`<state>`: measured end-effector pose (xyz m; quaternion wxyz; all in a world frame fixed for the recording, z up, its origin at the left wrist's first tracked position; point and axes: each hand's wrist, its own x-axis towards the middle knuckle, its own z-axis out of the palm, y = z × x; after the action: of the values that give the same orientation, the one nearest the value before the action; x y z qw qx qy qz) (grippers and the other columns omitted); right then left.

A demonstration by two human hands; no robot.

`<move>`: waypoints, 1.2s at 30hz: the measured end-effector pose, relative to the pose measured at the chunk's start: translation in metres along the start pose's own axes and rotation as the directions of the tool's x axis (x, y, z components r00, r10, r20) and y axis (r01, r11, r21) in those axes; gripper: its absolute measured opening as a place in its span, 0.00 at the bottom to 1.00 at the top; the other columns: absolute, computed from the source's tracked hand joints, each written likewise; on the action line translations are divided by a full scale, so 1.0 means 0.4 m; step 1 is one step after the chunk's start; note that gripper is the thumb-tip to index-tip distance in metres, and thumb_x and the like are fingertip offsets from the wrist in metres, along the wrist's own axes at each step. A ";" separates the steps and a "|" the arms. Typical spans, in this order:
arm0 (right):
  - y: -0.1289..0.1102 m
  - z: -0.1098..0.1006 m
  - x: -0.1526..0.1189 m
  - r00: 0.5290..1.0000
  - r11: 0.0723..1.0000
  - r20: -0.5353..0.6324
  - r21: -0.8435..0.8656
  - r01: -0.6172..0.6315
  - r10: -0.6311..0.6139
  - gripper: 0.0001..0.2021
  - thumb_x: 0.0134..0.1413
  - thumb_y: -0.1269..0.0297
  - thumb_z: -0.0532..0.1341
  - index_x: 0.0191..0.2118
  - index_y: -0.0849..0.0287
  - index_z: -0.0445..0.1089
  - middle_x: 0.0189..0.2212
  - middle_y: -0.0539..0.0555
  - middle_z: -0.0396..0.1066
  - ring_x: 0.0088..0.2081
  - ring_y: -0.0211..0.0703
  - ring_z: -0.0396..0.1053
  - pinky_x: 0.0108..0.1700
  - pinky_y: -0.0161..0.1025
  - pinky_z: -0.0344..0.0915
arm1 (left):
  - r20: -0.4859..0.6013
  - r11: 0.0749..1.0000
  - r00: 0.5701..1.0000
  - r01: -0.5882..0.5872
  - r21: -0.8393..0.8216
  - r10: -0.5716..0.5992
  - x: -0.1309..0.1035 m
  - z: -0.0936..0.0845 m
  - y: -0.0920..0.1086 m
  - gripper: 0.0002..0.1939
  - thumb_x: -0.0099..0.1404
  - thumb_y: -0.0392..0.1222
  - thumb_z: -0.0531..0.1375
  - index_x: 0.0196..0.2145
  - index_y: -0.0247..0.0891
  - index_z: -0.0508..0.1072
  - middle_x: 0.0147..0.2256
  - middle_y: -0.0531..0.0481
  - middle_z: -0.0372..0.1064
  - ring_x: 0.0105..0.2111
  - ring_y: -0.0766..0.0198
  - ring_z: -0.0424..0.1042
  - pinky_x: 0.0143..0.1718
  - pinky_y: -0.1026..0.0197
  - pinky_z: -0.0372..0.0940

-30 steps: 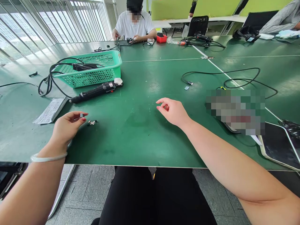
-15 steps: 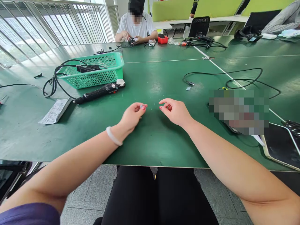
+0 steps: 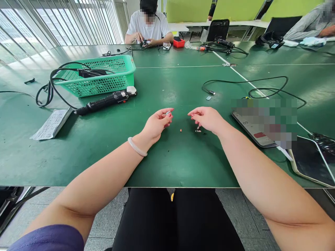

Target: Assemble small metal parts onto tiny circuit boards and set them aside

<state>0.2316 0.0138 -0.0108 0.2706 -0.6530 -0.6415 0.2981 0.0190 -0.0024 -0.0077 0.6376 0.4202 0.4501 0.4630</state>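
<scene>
Between thumb & index of the L hand, head view: small silvery piece, pinched near the tips; other L fingers curled under. White bracelet on L wrist.

R hand opposite, gap b/w the two: index & thumb tips close tog., other fingers bent down; can't tell if anything's pinched. Just below those bent R fingers, tiny light-coloured parts on the green table; can't tell if fingertips touch them. Tiny orange bit on table b/w the hands, nearer body than either set of tips.

Beyond R fingers: small blue-grey piece, flat, next to plug end of a black cable. Right of R fingers, well apart: phone, partly blurred, then dark-screened device.

Left of L fingers, further off: black power tool w/ white end, lying in front of green basket w/ black cables in & over rim. White packet w/ writing nearer body.

Far beyond both hands' fingers: co-worker, white top, hands at small dark item.
</scene>
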 end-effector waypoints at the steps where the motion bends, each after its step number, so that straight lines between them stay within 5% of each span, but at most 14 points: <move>1: 0.008 -0.020 0.001 1.000 0.998 -0.016 -0.055 -0.018 0.017 0.09 0.56 0.65 0.60 0.39 0.57 0.77 0.34 0.55 0.77 0.26 0.36 0.68 0.31 0.37 0.65 | 0.004 1.000 1.000 0.014 -0.004 -0.014 0.000 0.002 0.001 0.08 0.64 0.34 0.62 0.42 0.38 0.76 0.30 0.54 0.68 0.28 0.74 0.64 0.35 0.66 0.59; 3: 0.026 -0.060 -0.001 0.999 0.983 0.023 -0.179 -0.030 0.035 0.06 0.50 0.62 0.65 0.33 0.57 0.77 0.31 0.54 0.77 0.26 0.37 0.68 0.29 0.37 0.65 | 0.011 0.999 0.999 0.036 -0.006 -0.036 -0.001 0.004 0.002 0.08 0.64 0.34 0.61 0.42 0.37 0.76 0.30 0.53 0.69 0.27 0.74 0.65 0.37 0.65 0.61; 5: 0.044 -0.090 -0.005 0.980 0.978 0.186 -0.206 -0.031 0.070 0.10 0.42 0.58 0.70 0.31 0.57 0.76 0.30 0.54 0.76 0.26 0.40 0.70 0.25 0.37 0.65 | 0.018 0.999 0.999 0.051 -0.008 -0.051 0.000 0.004 0.002 0.07 0.65 0.33 0.60 0.41 0.36 0.76 0.31 0.52 0.70 0.27 0.74 0.66 0.39 0.63 0.63; 8: 0.055 -0.092 -0.011 0.948 0.971 0.295 -0.237 -0.044 0.115 0.18 0.31 0.64 0.74 0.35 0.56 0.76 0.32 0.53 0.76 0.21 0.38 0.70 0.23 0.38 0.67 | 0.027 0.997 0.997 0.069 -0.020 -0.068 0.002 0.001 -0.001 0.07 0.65 0.30 0.59 0.40 0.34 0.75 0.32 0.51 0.71 0.29 0.73 0.69 0.44 0.61 0.65; 12: 0.014 -0.026 -0.025 0.969 0.979 0.228 -0.196 -0.047 0.092 0.12 0.40 0.72 0.68 0.35 0.58 0.73 0.32 0.51 0.75 0.21 0.36 0.71 0.27 0.38 0.69 | 0.019 0.996 0.996 0.088 -0.026 -0.087 0.002 0.004 -0.006 0.10 0.63 0.24 0.57 0.40 0.32 0.74 0.34 0.50 0.72 0.31 0.71 0.73 0.50 0.57 0.66; 17: -0.039 0.038 -0.047 0.977 0.995 0.200 -0.057 0.085 -0.072 0.08 0.52 0.69 0.62 0.39 0.57 0.74 0.29 0.49 0.75 0.23 0.35 0.69 0.32 0.38 0.68 | 0.004 0.996 0.996 0.090 -0.010 -0.090 -0.002 0.007 -0.008 0.12 0.62 0.22 0.56 0.40 0.32 0.73 0.36 0.47 0.73 0.34 0.69 0.74 0.55 0.54 0.65; 22: -0.033 0.045 -0.043 0.971 0.961 0.132 -0.169 0.220 -0.199 0.06 0.49 0.69 0.63 0.35 0.54 0.76 0.26 0.48 0.74 0.26 0.37 0.68 0.32 0.38 0.64 | -0.007 0.996 0.996 0.091 0.021 -0.091 0.000 0.004 -0.009 0.15 0.58 0.20 0.56 0.40 0.31 0.74 0.39 0.45 0.73 0.35 0.68 0.74 0.57 0.53 0.65; 27: -0.033 0.054 -0.041 0.973 0.967 0.154 -0.167 0.195 -0.169 0.06 0.50 0.70 0.62 0.29 0.54 0.76 0.24 0.48 0.74 0.27 0.38 0.68 0.33 0.39 0.64 | 0.006 0.992 0.994 0.111 0.053 -0.111 -0.001 0.008 -0.010 0.16 0.60 0.20 0.54 0.41 0.31 0.74 0.39 0.46 0.74 0.34 0.69 0.75 0.56 0.54 0.65; 36: -0.036 0.054 -0.048 0.973 0.973 0.022 0.036 0.230 -0.230 0.06 0.56 0.69 0.58 0.36 0.57 0.73 0.31 0.51 0.75 0.30 0.38 0.70 0.38 0.40 0.66 | 0.081 0.991 0.991 0.097 0.088 -0.104 -0.004 0.004 -0.015 0.18 0.59 0.22 0.59 0.46 0.31 0.75 0.34 0.47 0.76 0.36 0.67 0.75 0.56 0.54 0.64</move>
<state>0.2060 -0.0055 -0.0142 0.3055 -0.5658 -0.7113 0.2838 0.0214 -0.0055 -0.0128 0.6606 0.4429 0.4619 0.3926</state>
